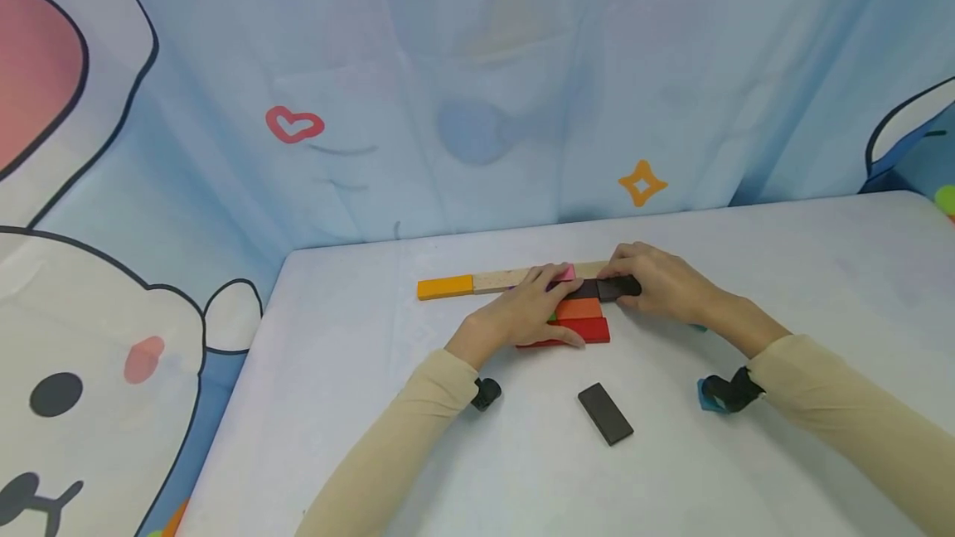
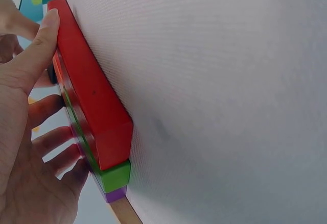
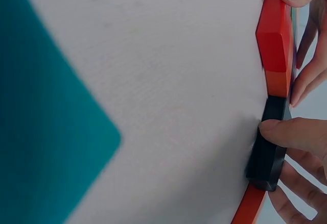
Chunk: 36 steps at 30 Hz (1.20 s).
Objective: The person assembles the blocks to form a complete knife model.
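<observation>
My right hand [image 1: 660, 284] pinches a black block [image 3: 268, 152], thumb on its near face and fingers behind. That block lines up end to end with another black block [image 1: 584, 289] in the row. My left hand [image 1: 515, 313] spreads across the stacked rows of flat blocks, its thumb resting on the red block [image 1: 589, 329] at the front and its fingers reaching over to the back. Behind the red come an orange block [image 1: 580, 308], a green block [image 2: 117, 177] and a purple block [image 2: 116, 195]. The left hand partly covers these rows in the head view.
At the back, a yellow-orange block [image 1: 445, 287], a plain wooden block [image 1: 496, 281] and a pink block [image 1: 567, 273] form a line. A loose black block [image 1: 605, 414] lies nearer on the white table [image 1: 336, 371]. A blue piece [image 1: 710, 399] lies under the right wrist.
</observation>
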Each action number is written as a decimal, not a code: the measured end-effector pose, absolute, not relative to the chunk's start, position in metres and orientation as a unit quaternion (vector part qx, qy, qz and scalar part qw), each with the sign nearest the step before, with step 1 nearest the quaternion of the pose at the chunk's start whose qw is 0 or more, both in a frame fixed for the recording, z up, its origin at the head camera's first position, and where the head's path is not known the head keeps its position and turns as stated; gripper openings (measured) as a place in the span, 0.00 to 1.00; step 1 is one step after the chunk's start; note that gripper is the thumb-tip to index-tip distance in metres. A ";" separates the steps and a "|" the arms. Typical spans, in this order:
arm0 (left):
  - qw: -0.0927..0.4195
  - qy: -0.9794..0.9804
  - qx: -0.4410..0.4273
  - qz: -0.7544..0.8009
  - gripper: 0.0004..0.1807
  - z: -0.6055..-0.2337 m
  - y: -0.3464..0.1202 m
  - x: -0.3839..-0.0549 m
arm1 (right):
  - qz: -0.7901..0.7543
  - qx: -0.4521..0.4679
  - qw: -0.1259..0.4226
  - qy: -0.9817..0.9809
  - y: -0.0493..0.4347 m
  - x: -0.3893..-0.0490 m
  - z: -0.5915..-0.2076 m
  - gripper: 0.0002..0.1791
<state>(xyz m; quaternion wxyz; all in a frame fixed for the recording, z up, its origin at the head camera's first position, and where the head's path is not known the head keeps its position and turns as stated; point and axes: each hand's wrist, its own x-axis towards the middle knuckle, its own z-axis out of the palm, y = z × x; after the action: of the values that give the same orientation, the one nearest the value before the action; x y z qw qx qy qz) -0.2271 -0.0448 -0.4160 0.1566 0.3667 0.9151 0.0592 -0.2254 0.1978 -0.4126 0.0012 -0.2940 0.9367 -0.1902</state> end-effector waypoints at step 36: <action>0.166 0.914 0.364 0.073 0.49 -0.415 -0.045 -0.227 | -0.196 -0.362 -0.001 0.911 0.169 -0.180 -0.391 0.12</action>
<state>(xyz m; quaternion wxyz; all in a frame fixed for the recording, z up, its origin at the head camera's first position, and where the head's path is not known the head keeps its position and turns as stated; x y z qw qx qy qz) -0.2268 -0.0446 -0.4146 0.1662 0.3640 0.9136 0.0726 -0.1799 0.1693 -0.3907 -0.0009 -0.3617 0.9115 -0.1959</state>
